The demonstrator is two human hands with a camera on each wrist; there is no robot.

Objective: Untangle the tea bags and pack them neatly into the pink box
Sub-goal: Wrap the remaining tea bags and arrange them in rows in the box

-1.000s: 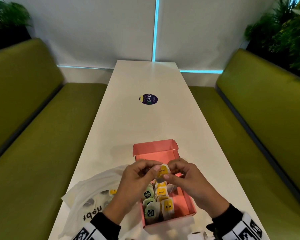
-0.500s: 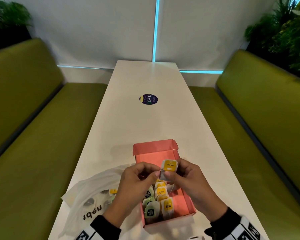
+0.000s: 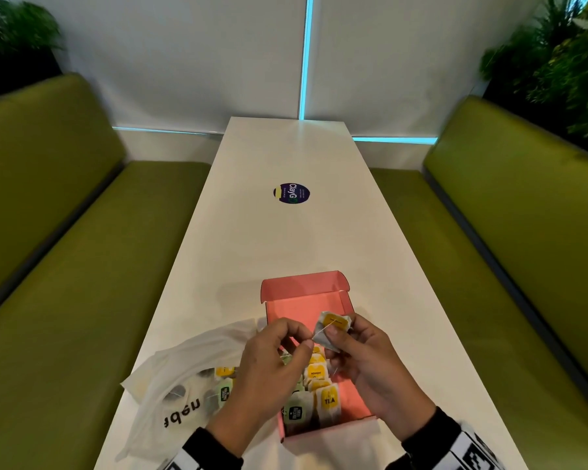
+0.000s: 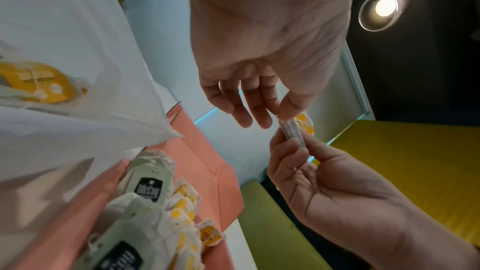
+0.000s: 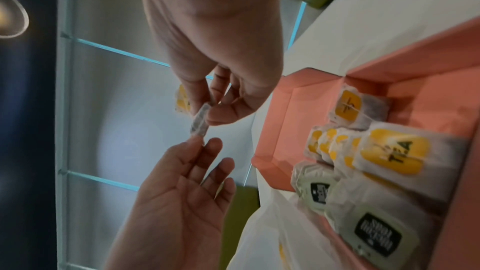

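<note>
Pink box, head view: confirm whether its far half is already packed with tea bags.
No, the far half of the pink box shows bare floor; the packed tea bags sit in its near half.

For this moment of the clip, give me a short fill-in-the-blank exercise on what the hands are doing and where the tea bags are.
1. The right hand holds a tea bag with a ____ tag.
2. The left hand pinches that tea bag's ____.
3. The packed tea bags stand in rows inside the ____ box.
4. More tea bags lie in the white plastic bag on the box's ____ side.

Missing words: yellow; string; pink; left
</note>
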